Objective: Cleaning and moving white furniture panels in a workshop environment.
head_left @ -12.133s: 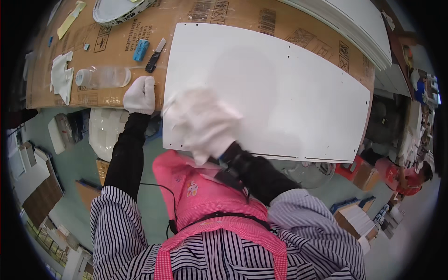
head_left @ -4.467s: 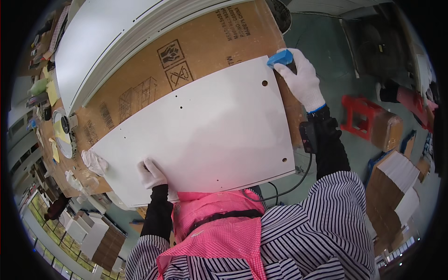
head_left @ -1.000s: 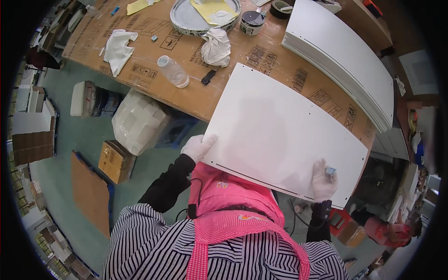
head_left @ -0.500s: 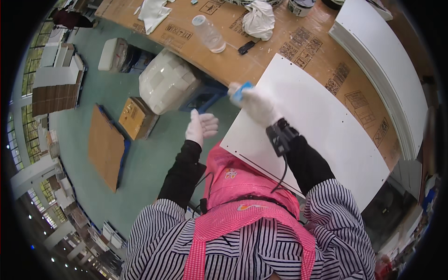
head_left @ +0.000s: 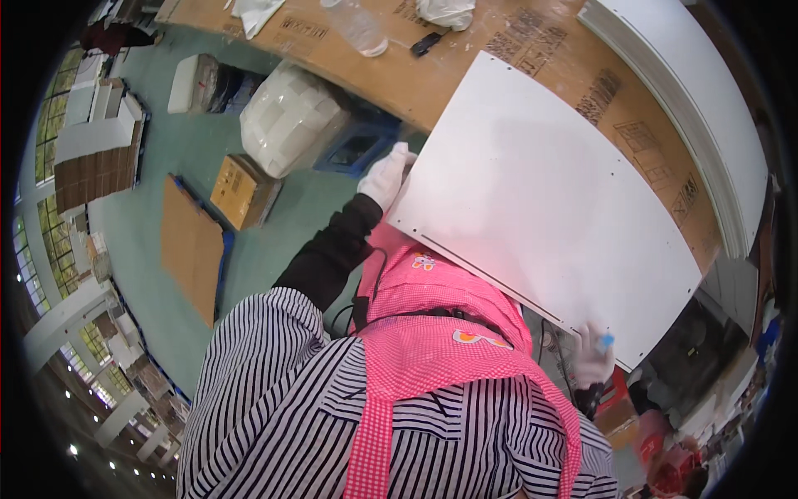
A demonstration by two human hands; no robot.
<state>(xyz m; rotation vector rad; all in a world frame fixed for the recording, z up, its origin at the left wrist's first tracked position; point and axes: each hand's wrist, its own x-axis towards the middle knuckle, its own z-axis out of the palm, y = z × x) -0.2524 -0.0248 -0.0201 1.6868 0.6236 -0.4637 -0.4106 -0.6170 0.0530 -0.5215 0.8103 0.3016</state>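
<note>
The white panel [head_left: 540,191] lies flat on the cardboard-covered desk [head_left: 499,50], its near edge overhanging toward the person. The left hand [head_left: 385,173], gloved in white, presses against the panel's left corner, fingers loosely curled on the edge. The right hand [head_left: 592,359], also gloved, sits at the panel's near right corner, closed around a small blue tool [head_left: 606,340]. The panel's face looks clean and bare except for small holes along its edges. As a judgement, work on this face seems well advanced, with the right corner being attended to last. A stack of panels [head_left: 706,100] waits at the far right; a bottle [head_left: 357,29] and rags [head_left: 445,10] lie far along the desk.
</note>
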